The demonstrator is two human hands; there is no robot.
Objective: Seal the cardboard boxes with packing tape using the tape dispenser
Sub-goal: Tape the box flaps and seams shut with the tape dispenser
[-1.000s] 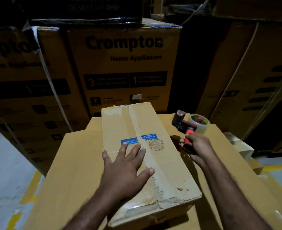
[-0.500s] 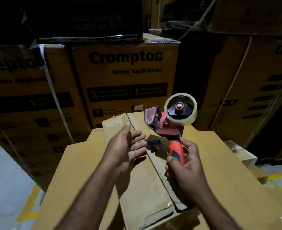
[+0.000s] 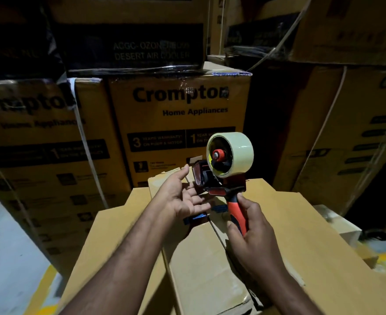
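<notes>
Right hand point(image 3: 253, 226) grips tape dispenser point(image 3: 221, 178) above the cardboard box point(image 3: 205, 258) — left hand point(image 3: 182, 196) empty, relaxed beside its front. We'd free the end of the tape point(image 3: 239, 153), then anchor it at the far edge.

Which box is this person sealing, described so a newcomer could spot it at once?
Start at the tall wall of printed Crompton cartons. In front of them lies a wide plain carton, and on top of that sits the small box, directly below the raised tape dispenser. Unlike its neighbours, it is narrow and carries a blue label across its centre seam.
</notes>
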